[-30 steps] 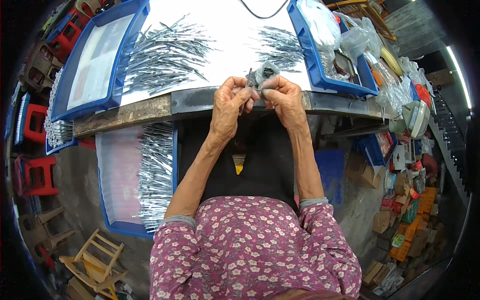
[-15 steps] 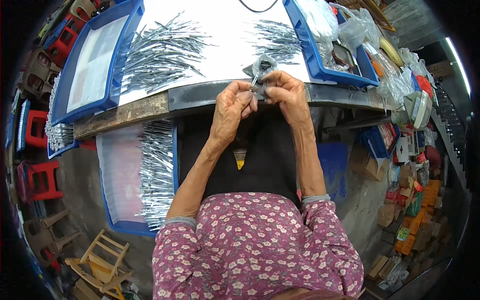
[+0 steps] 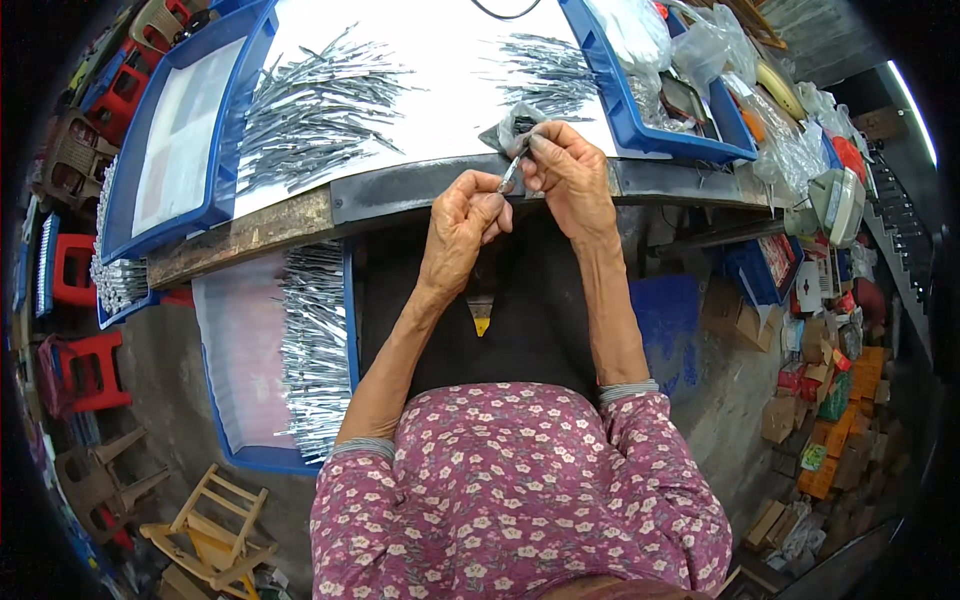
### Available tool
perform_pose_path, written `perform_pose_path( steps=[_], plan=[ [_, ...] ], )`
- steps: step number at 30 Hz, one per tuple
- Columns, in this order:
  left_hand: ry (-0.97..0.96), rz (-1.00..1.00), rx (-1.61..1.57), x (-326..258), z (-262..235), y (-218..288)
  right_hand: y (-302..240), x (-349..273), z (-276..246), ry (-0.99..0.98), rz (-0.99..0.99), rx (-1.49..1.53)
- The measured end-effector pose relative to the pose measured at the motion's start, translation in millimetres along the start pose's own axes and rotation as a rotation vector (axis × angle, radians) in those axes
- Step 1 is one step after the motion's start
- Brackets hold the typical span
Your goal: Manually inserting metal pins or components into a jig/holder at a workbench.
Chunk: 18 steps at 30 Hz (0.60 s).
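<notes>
Just over the table's front edge, my left hand [image 3: 460,228] pinches the lower end of a thin silver-and-black stick-like piece [image 3: 511,174] between thumb and fingertips. My right hand [image 3: 576,188] is closed with thumb and forefinger at the piece's upper end; whether it also holds a smaller part is too small to tell. Right behind these fingers lies a small grey plastic bag [image 3: 508,122] with dark bits in its mouth. A large pile of similar thin pieces [image 3: 325,112] spreads to the left on the white table top [image 3: 445,60], a smaller pile [image 3: 548,78] to the right.
Blue trays stand at the table's left [image 3: 222,165] and right [image 3: 640,135], the right one holding plastic bags. Below the table at left, a blue-rimmed tray [image 3: 240,350] carries more thin pieces. Red stools [image 3: 92,370], a wooden chair [image 3: 215,525] and boxes [image 3: 840,440] surround me.
My right hand has turned and shifted, its fingertips now on the upper end of the tilted piece. My left hand keeps its pinch almost in place. The view has shifted slightly.
</notes>
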State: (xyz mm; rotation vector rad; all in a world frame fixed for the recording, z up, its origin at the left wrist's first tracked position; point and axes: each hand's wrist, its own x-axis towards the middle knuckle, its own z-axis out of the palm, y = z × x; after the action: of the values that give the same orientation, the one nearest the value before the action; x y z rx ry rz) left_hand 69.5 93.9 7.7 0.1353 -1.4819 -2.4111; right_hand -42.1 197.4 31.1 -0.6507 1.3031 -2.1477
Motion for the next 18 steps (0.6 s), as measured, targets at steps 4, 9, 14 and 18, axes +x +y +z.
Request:
perform_pose_path(
  steps=[4,9,14,18],
  plan=[
    [0.009,-0.026,0.003,-0.5,-1.3,-0.2,0.3,-0.5,0.8,0.011,0.007,0.008],
    [0.009,-0.014,0.06,-1.8,-3.1,-1.4,1.6,-1.1,1.6,0.023,0.018,-0.011],
    [0.006,-0.009,0.124,-4.0,-2.5,1.0,2.6,-2.1,0.8,0.026,0.06,-0.026],
    [0.02,-0.032,0.155,-6.8,-0.6,1.9,4.7,-5.0,1.1,0.036,0.058,-0.05]
  ],
)
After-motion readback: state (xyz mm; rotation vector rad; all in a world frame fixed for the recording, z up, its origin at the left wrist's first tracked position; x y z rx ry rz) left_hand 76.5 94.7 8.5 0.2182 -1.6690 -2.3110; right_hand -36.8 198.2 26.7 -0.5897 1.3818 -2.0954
